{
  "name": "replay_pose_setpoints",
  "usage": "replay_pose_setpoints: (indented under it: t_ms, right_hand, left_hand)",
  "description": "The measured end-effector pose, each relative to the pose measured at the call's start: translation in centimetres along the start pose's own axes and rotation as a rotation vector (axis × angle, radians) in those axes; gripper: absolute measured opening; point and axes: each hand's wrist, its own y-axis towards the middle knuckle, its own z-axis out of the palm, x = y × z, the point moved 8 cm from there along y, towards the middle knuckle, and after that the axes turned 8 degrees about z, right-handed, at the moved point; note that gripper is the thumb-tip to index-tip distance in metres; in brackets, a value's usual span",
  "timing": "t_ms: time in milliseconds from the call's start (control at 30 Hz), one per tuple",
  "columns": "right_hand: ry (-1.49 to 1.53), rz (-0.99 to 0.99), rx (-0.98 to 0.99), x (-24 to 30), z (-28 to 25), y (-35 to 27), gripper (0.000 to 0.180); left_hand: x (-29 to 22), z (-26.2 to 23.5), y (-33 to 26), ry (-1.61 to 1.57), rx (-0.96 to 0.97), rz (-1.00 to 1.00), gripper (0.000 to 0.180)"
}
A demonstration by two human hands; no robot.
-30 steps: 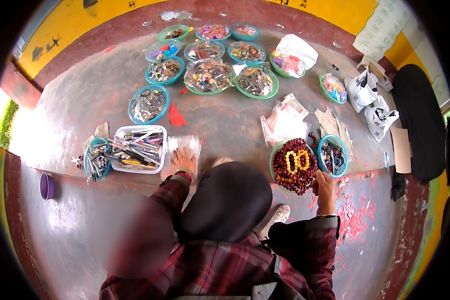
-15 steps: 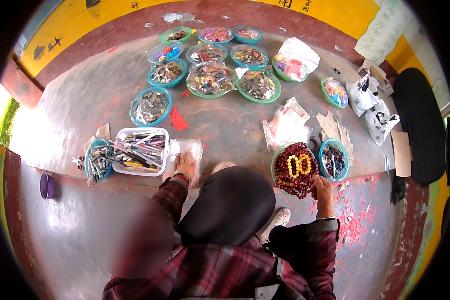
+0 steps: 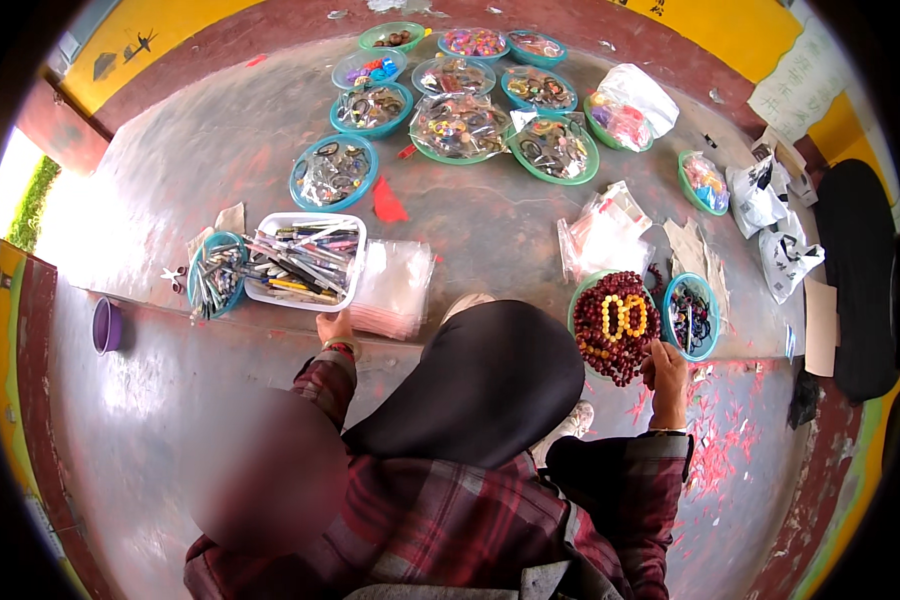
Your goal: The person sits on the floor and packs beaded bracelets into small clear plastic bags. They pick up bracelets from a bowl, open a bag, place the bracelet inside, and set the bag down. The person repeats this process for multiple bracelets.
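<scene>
While the right hand point(image 3: 665, 372) rests at the near right edge of a teal bowl point(image 3: 582, 292) heaped with dark red beads point(image 3: 615, 345), its fingers are curled loosely together, their tips touching or just short of the beads; whether they pinch one cannot be told. Two yellow bead loops point(image 3: 622, 316) lie on top of the heap, a little to the far left of those fingertips. Just right of this bowl stands a smaller teal bowl point(image 3: 707, 300) of dark mixed pieces. The left hand point(image 3: 334, 327) sits at the near edge of a stack of clear plastic bags point(image 3: 395, 288), just near of a white tray point(image 3: 355, 232) full of pens and sticks; its fingers are mostly hidden behind the hand itself, so their spread cannot be made out. A dark rounded cloth shape point(image 3: 480, 385) between the two plaid sleeves covers the floor between the hands. Far across the floor lie many teal and green bowls point(image 3: 332, 172) of small coloured items, too small to identify.
</scene>
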Motion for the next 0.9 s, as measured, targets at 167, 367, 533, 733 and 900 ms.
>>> replay_pose_setpoints:
  t_ms: [167, 367, 533, 733, 900]
  right_hand:
    - [-0.023, -0.007, 0.017, -0.1, 0.1, 0.2, 0.026]
    - [-0.052, 0.003, 0.025, -0.4, 0.2, 0.2, 0.026]
    - [-0.064, -0.029, 0.048, 0.1, 1.0, 0.3, 0.026]
    - [-0.078, -0.005, -0.003, -0.4, -0.4, -0.1, 0.025]
    - [-0.067, -0.013, 0.032, 0.2, 0.9, 0.2, 0.023]
  left_hand:
    - [1.5, 4.1, 0.3, -0.404, 0.282, -0.113, 0.045]
    - [2.1, 6.7, -1.9, -0.073, 0.308, -0.292, 0.038]
    - [5.6, 9.6, -0.7, 0.299, 0.706, -0.173, 0.040]
    - [-2.7, 9.3, -2.8, 0.591, 0.708, 0.031, 0.052]
    - [-4.7, 7.4, -2.3, 0.499, 0.424, 0.095, 0.057]
